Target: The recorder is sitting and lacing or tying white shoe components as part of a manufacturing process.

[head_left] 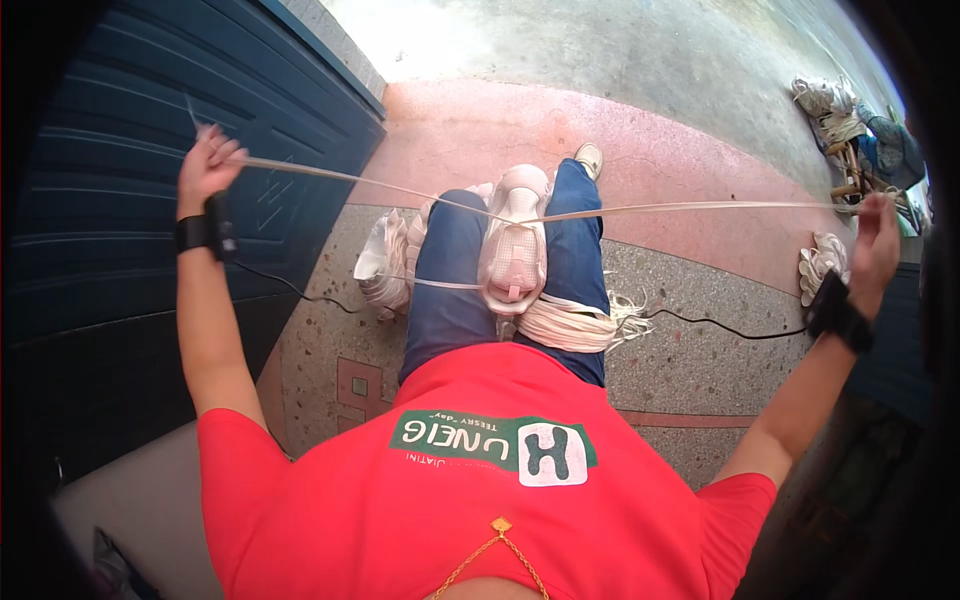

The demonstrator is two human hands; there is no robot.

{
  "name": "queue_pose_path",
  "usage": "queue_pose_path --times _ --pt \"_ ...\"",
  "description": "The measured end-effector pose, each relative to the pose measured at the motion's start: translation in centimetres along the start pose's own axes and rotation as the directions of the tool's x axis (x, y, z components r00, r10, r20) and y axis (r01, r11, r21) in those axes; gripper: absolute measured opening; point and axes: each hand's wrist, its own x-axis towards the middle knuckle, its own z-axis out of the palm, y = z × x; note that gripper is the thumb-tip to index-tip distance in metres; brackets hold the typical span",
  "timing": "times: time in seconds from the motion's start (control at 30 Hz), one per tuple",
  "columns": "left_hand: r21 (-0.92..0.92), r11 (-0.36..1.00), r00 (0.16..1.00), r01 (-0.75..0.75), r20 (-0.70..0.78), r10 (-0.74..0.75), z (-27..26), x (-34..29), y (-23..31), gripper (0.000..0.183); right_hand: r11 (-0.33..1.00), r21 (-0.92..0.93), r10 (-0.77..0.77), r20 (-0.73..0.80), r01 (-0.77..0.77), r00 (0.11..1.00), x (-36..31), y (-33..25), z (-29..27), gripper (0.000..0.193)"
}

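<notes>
A pale pink-and-white sneaker (514, 255) rests between my thighs, toe and heel lying along my line of sight. From its lacing a cream shoelace (370, 181) stretches out to both sides, nearly straight. My left hand (211, 165), raised at the far left by the dark door, is closed around one end, and a short tail sticks up above the fingers. Out at the far right, my right hand (876, 245) pinches the other end. Across my right thigh lies a thick bundle of cream laces (567, 325), its loose ends trailing on the right.
More light sneakers (384, 262) are beside my left leg, with a thin lace crossing that thigh. Another light shoe (824, 266) sits near my right wrist. A heap of shoes (828, 105) lies farther back right. Dark cables (730, 331) run from both wrist straps. A blue door (170, 150) borders the left.
</notes>
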Motion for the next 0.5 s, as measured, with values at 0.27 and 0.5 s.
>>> queue_pose_path --times 0.27,0.5 --pt "0.221 0.915 0.913 0.337 -0.313 -0.261 -0.9 -0.3 -14.3 0.012 0.81 -0.578 0.341 0.606 0.102 0.719 -28.6 18.8 19.9 0.018" --pt "0.803 0.532 0.794 0.267 0.129 -0.594 12.8 -9.5 -32.9 0.03 0.586 -0.643 0.215 0.71 0.493 0.67 -35.9 26.4 27.0 0.014"
